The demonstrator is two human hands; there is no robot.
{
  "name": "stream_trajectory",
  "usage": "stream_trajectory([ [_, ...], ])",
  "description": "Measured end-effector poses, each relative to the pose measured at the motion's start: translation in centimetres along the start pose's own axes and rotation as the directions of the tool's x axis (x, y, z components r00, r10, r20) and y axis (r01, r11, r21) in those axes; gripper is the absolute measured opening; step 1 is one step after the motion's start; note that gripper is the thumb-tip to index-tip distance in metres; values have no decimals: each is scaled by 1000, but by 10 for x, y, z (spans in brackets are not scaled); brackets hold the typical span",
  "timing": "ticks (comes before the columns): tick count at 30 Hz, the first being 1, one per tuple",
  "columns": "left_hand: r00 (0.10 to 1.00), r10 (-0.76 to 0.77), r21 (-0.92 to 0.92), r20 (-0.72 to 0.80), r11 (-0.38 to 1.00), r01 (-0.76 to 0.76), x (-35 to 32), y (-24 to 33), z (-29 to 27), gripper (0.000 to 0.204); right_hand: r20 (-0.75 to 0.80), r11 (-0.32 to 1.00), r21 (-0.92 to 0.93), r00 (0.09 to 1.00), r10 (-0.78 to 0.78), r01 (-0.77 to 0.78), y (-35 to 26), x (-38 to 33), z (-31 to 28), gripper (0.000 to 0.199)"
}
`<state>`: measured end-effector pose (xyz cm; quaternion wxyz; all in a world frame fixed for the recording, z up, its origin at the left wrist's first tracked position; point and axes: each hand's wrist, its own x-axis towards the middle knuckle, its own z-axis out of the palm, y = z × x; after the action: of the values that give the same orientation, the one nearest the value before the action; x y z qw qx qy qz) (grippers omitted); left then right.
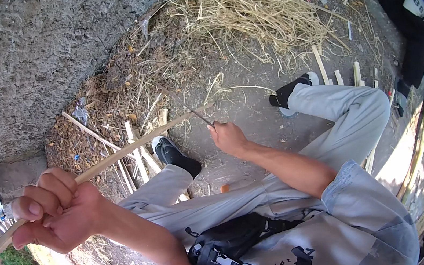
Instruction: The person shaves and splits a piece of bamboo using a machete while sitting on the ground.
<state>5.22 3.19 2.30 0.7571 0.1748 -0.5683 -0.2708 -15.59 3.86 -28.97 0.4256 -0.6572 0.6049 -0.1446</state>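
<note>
My left hand (58, 211) is closed around a long, pale bamboo strip (127, 148), which slants up to the right from the lower left. My right hand (230, 139) grips a thin, dark-bladed knife (197, 114); its handle is hidden in my fist. The blade crosses the strip close to its far end, apparently against it, though exact contact is hard to make out. Both hands are over the ground around my bent legs, the right one between my feet.
Curly pale shavings (255, 12) are heaped at the far side. Cut strips (137, 154) lie by my left shoe (171, 152), others beyond my right leg (339, 78). A rough grey wall (39, 59) stands left. Another person in dark trousers (408, 45) is at far right.
</note>
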Motion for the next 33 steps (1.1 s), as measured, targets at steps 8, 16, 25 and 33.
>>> stream_trajectory([
  [8, 995, 6, -26, -98, 1000, -8, -7, -24, 11, 56, -53, 971, -213, 994, 98, -107, 86, 17, 33, 28],
  [16, 998, 35, 40, -52, 999, -33, -5, -8, 9, 57, -59, 992, -121, 998, 32, -39, 56, 5, 17, 32],
  [25, 998, 29, 34, -61, 999, -27, -4, -17, 5, 57, -40, 991, -117, 997, -65, 59, 29, 5, 4, 32],
  [33, 994, 42, -11, -105, 999, -43, -10, -22, 10, 58, 39, 931, -273, 964, 264, -244, 129, 10, 28, 21],
])
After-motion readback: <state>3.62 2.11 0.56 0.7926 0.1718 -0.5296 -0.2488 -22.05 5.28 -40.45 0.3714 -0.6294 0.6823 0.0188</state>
